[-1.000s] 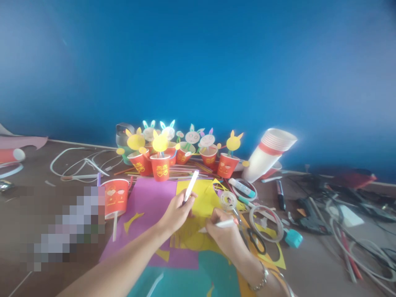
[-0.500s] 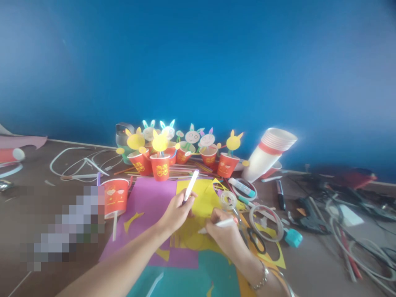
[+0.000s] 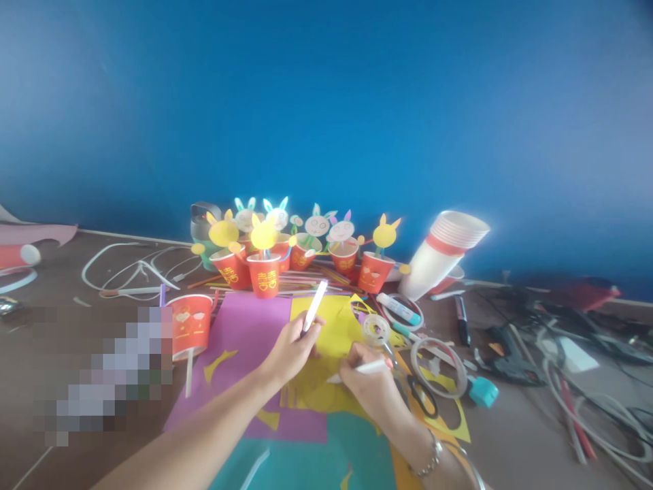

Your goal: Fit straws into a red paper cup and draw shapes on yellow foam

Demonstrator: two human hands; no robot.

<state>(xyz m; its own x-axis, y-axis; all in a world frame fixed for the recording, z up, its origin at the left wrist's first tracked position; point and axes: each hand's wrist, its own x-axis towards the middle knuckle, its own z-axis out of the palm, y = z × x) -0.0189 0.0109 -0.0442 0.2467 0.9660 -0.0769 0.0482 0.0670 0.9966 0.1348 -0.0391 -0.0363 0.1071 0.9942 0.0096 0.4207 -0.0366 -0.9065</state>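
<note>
My left hand (image 3: 292, 348) is closed around a white marker (image 3: 316, 304) that points up, with a dark end low in the grip and a purplish end at the top. My right hand (image 3: 370, 381) grips a second white marker (image 3: 371, 367), reddish at its back end. Its tip points left, at or just over the yellow paper (image 3: 326, 323); whether it touches I cannot tell. Faint drawn lines show on the paper between the hands. Purple paper (image 3: 255, 320) and teal paper (image 3: 316, 463) lie beside and below the yellow sheet.
Red paper cups (image 3: 265, 277) with paper animal heads stand along the back. A leaning stack of white cups (image 3: 433, 262) is right of them. Scissors (image 3: 423, 396), tape rolls (image 3: 439, 367), a glue stick (image 3: 400, 309) and a glue gun (image 3: 517, 357) lie right. Another red cup (image 3: 190, 327) stands left.
</note>
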